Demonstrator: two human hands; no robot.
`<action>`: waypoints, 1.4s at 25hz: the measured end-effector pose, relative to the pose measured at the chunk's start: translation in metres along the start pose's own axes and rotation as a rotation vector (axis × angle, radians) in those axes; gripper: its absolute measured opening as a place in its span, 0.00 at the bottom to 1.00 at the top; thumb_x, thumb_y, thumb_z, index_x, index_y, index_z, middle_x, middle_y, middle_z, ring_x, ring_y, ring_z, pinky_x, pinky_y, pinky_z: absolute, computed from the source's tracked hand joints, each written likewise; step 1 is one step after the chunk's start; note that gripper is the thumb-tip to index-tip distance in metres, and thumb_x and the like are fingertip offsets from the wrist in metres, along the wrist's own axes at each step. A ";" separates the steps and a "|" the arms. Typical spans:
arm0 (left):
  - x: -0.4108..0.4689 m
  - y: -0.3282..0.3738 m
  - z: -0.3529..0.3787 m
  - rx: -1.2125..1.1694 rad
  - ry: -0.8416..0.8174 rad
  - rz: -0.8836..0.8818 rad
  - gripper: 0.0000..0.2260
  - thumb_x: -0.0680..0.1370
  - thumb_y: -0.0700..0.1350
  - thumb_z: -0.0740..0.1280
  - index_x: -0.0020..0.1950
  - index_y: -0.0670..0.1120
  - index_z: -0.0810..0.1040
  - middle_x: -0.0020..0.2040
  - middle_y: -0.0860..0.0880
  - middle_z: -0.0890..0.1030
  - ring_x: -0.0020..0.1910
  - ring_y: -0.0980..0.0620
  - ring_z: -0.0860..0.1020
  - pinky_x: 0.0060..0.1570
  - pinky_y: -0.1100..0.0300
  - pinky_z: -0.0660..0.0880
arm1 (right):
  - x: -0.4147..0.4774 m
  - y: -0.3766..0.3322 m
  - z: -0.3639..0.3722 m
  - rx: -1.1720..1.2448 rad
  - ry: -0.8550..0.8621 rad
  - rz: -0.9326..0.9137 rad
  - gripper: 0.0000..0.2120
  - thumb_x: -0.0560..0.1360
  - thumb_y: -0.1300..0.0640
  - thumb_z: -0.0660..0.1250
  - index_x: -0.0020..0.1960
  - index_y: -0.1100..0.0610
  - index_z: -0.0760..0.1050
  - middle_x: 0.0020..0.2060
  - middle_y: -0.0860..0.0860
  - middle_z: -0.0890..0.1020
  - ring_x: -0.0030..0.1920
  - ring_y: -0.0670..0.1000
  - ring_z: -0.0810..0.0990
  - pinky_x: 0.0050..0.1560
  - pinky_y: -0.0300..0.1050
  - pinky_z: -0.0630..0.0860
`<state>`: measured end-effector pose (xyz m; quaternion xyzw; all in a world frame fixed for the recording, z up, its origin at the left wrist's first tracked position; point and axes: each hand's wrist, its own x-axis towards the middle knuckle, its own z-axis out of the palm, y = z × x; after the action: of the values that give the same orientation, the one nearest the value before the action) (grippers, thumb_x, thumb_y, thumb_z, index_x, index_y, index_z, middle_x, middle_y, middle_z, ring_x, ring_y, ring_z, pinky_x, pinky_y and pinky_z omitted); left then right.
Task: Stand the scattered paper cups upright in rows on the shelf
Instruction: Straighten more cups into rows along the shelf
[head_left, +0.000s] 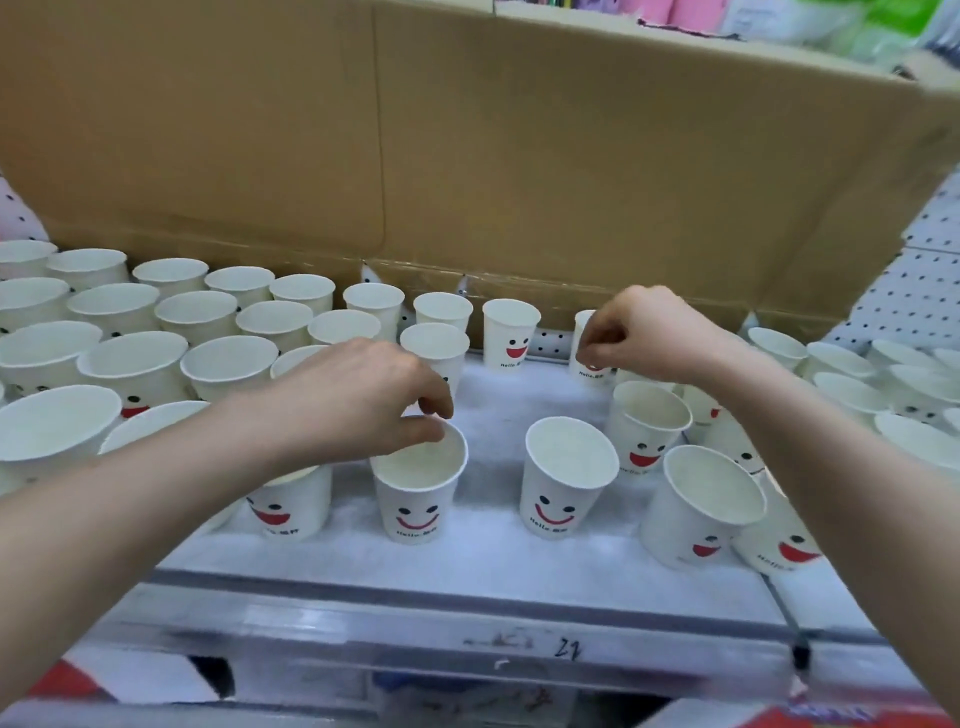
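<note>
Fingers on rim of "Hello" smiley cup

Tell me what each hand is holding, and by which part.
The left hand pinches the rim of a front-row smiley paper cup. The right hand grips a back-row cup near its top, the exact spot hidden.

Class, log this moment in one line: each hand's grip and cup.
left hand: grip pinches front cup rim | right hand: grip pinches back cup rim | both upright on shelf
</note>
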<state>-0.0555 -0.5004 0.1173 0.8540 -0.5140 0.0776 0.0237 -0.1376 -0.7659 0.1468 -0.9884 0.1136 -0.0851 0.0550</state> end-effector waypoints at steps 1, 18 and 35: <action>-0.003 0.002 0.000 -0.030 0.018 -0.004 0.14 0.76 0.61 0.63 0.59 0.60 0.77 0.55 0.62 0.80 0.54 0.59 0.77 0.45 0.62 0.70 | -0.011 -0.007 -0.003 0.028 -0.027 -0.057 0.03 0.71 0.51 0.71 0.41 0.47 0.83 0.36 0.43 0.83 0.40 0.47 0.79 0.41 0.43 0.76; -0.085 0.004 0.005 -0.129 0.114 0.084 0.27 0.72 0.68 0.61 0.68 0.59 0.71 0.65 0.61 0.73 0.63 0.55 0.72 0.57 0.52 0.74 | 0.023 -0.122 0.054 0.119 -0.013 -0.079 0.07 0.72 0.56 0.72 0.50 0.52 0.83 0.43 0.49 0.84 0.44 0.50 0.81 0.43 0.43 0.76; -0.076 -0.001 0.007 -0.147 0.115 0.065 0.23 0.72 0.66 0.65 0.63 0.57 0.77 0.69 0.59 0.72 0.65 0.57 0.72 0.58 0.55 0.73 | -0.034 -0.104 0.073 0.307 0.094 -0.229 0.06 0.74 0.52 0.72 0.50 0.50 0.84 0.59 0.47 0.77 0.46 0.45 0.80 0.49 0.39 0.74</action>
<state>-0.0889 -0.4342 0.0990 0.8270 -0.5434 0.0893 0.1134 -0.1346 -0.6509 0.0829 -0.9697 -0.0117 -0.1533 0.1898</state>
